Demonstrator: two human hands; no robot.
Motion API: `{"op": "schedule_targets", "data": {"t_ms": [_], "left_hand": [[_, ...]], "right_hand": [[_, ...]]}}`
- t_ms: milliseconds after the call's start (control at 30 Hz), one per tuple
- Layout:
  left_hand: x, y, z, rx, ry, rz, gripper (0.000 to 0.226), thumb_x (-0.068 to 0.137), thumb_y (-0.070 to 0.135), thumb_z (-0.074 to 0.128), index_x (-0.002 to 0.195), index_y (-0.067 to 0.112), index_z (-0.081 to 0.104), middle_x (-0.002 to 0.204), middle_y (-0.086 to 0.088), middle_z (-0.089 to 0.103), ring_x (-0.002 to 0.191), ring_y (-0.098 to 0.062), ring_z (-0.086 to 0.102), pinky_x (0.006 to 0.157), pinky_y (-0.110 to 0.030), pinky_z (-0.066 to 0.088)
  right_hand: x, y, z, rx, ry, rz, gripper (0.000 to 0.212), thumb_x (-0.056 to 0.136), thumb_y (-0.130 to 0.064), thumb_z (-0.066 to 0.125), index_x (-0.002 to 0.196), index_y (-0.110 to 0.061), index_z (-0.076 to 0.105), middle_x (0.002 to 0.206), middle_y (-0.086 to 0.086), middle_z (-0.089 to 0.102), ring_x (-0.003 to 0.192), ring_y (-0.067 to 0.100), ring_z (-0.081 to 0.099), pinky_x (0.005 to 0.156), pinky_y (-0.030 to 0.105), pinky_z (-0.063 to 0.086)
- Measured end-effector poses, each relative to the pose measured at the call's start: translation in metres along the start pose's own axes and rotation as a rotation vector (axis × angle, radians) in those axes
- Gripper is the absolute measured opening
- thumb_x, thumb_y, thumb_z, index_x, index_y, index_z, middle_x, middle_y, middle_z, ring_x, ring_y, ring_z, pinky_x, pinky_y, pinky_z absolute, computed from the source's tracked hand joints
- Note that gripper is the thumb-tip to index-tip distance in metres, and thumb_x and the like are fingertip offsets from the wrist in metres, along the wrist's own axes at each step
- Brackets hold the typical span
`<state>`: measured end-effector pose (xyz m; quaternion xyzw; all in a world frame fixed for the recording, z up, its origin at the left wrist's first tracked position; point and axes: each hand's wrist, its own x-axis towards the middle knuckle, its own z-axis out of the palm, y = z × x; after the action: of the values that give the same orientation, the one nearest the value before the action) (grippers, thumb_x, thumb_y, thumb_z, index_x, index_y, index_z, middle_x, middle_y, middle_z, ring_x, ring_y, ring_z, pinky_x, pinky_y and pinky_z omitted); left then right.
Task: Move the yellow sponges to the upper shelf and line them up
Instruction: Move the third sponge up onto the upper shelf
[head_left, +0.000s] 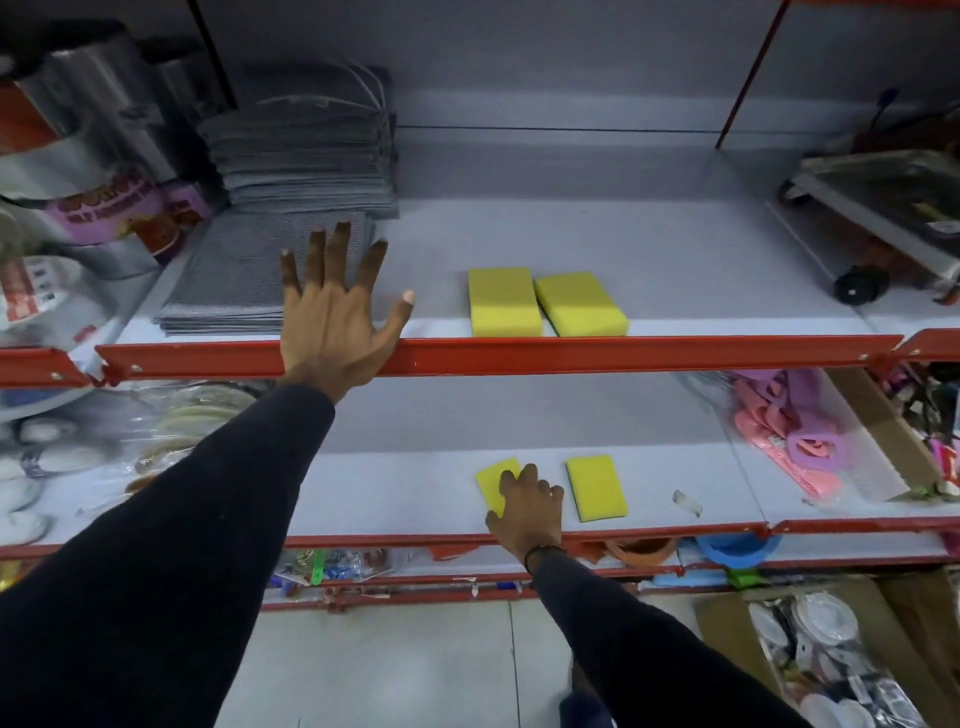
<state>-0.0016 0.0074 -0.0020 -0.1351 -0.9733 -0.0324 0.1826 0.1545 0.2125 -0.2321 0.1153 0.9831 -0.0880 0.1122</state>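
Observation:
Two yellow sponges (504, 301) (582, 304) lie side by side near the front of the upper shelf (623, 353), the right one slightly turned. On the lower shelf (395, 499) lie two more yellow sponges. My right hand (527, 506) rests on the left one (493, 480), fingers curled over it and covering its right part. The other lower sponge (596, 487) lies free just to the right, its dark underside showing at the edge. My left hand (332, 312) is spread flat, fingers apart, over the upper shelf's red front rail, holding nothing.
A stack of grey cloths (306, 156) and flat grey mats (244, 280) fill the upper shelf's left. Foil rolls (78, 156) stand further left. A wheeled trolley (883, 208) sits at upper right. Pink plastic items in a bag (789, 431) lie on the lower shelf's right.

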Motion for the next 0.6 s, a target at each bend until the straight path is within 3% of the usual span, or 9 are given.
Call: {"op": "schedule_targets", "data": {"t_ms": [100, 267, 467, 600], "left_hand": [[0.000, 0.001, -0.002, 0.013, -0.016, -0.005, 0.080, 0.096, 0.073, 0.013, 0.164, 0.030, 0.020, 0.175, -0.015, 0.008, 0.160, -0.038, 0.004, 0.127, -0.063, -0.001], [-0.003, 0.002, -0.006, -0.002, -0.034, -0.006, 0.081, 0.096, 0.073, 0.013, 0.164, 0.030, 0.021, 0.174, -0.016, 0.009, 0.160, -0.038, 0.005, 0.127, -0.065, -0.001], [-0.007, 0.002, -0.008, 0.001, -0.044, 0.002, 0.083, 0.095, 0.074, 0.007, 0.164, 0.029, 0.020, 0.175, -0.015, 0.010, 0.160, -0.037, 0.005, 0.127, -0.065, 0.000], [-0.006, 0.001, -0.008, 0.003, -0.044, 0.004, 0.087, 0.093, 0.076, -0.001, 0.165, 0.031, 0.016, 0.175, -0.013, 0.006, 0.161, -0.035, 0.002, 0.127, -0.063, -0.003]], "right_hand": [[0.001, -0.019, -0.013, 0.099, 0.044, -0.127, 0.046, 0.077, -0.038, 0.068, 0.116, -0.016, 0.058, 0.121, 0.012, 0.055, 0.100, 0.037, 0.059, 0.087, 0.044, 0.046], [-0.022, -0.033, -0.067, 0.261, 0.274, -0.386, 0.039, 0.066, -0.039, 0.063, 0.099, -0.020, 0.061, 0.105, 0.005, 0.058, 0.084, 0.033, 0.060, 0.077, 0.041, 0.045], [-0.084, -0.021, -0.196, 0.444, 0.553, -0.736, 0.033, 0.068, -0.031, 0.059, 0.094, -0.012, 0.059, 0.097, 0.006, 0.060, 0.081, 0.029, 0.055, 0.071, 0.039, 0.039], [-0.070, 0.007, -0.268, 0.509, 0.830, -0.617, 0.035, 0.069, -0.030, 0.062, 0.097, -0.009, 0.062, 0.101, 0.009, 0.062, 0.092, 0.031, 0.060, 0.078, 0.043, 0.049]]}}
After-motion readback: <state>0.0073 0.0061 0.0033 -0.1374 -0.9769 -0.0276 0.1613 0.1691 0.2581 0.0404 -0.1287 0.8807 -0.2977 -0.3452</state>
